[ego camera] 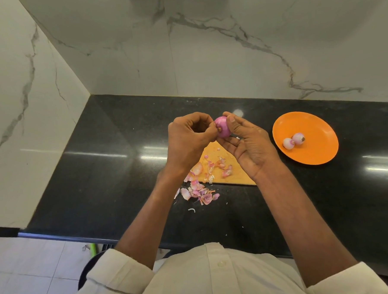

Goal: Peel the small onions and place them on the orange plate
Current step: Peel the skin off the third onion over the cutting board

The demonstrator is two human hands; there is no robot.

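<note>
We have the onion [222, 127] lifted above the counter [113, 164], over the far end of the cutting board [232, 175], so that whatever skin comes away drops onto the scraps already there and not onto the plate. Our right hand [249, 144] cradles it, thumb pressed on the top and fingers curled loosely underneath, which leaves the root end turned toward the other hand. Our left hand [188, 138] has its fingers curled in, thumb and fingertips pinching at that brown root end, where a strip of skin is easiest to start; we judge the peeling of this onion is nearly done, since its surface already looks smooth and glossy.

The orange plate [319, 153] sits to the right, near the back edge of the counter and well apart from the peels [200, 192], which keeps the clean onions away from the mess. Two peeled onions [293, 141] lie on it, touching each other, left of its middle. The peels spread from the board's left corner toward the front edge.
</note>
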